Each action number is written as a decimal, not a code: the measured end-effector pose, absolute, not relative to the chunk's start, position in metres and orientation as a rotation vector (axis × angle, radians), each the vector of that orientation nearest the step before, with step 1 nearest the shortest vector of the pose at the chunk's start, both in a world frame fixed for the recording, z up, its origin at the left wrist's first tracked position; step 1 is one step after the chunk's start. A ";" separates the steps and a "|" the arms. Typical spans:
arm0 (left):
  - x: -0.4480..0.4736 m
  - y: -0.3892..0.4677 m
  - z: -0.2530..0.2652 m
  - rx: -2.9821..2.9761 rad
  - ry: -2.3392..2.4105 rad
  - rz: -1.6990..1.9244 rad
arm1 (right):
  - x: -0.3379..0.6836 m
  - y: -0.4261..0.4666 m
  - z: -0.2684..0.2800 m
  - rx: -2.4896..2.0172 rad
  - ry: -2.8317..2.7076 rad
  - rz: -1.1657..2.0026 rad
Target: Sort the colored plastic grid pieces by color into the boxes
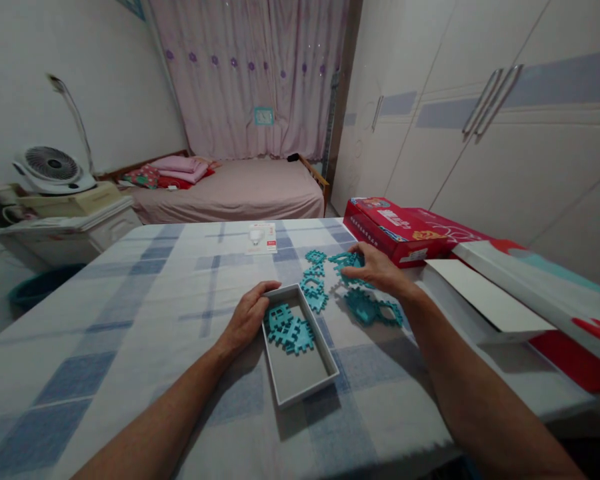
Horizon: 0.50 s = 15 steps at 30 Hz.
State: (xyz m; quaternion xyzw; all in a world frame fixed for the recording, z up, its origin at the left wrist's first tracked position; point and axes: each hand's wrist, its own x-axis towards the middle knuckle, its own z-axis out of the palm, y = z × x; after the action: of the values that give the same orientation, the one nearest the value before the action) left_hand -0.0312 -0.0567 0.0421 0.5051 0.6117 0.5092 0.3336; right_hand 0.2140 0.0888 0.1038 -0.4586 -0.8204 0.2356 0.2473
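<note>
My left hand [249, 311] grips the far left corner of a shallow white box [300, 387], its fingers closed over the rim. Inside the box, toward its far half, lies a small heap of teal interlocking foam-like pieces [290, 331]. My right hand [375, 268] reaches over the table to the right, with thumb and fingers closing around a teal interlocking piece [347, 261]. Closer to me lie more notched teal pieces [365, 307], partly joined or overlapping. A column of smaller teal pieces [314, 285] runs between the box and my right hand.
A red box [395, 230] stands at the far right of the table, beside a white open lid or carton [485, 297]. A blister-packed item [261, 239] lies near the far edge of the checked tablecloth [180, 280]. Beyond are a bed [260, 190] and wardrobes.
</note>
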 end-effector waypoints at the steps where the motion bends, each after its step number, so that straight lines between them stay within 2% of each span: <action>1: -0.031 -0.057 0.041 1.293 1.583 1.337 | 0.214 0.082 0.111 -1.166 -2.222 0.749; 5: -0.031 -0.056 0.040 1.271 1.553 1.336 | 0.198 0.039 0.131 -0.824 -2.296 1.063; 11: -0.036 -0.053 0.039 1.449 1.581 1.345 | 0.171 -0.005 0.124 -0.461 -2.685 0.934; 15: -0.039 -0.052 0.036 1.462 1.564 1.314 | 0.165 -0.007 0.111 -0.395 -2.713 0.894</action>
State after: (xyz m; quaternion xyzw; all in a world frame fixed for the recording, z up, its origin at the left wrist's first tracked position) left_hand -0.0385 -0.0524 0.0364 0.5535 0.5921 0.4973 0.3095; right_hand 0.1655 -0.0066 0.1108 -0.1359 -0.9330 0.3073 0.1286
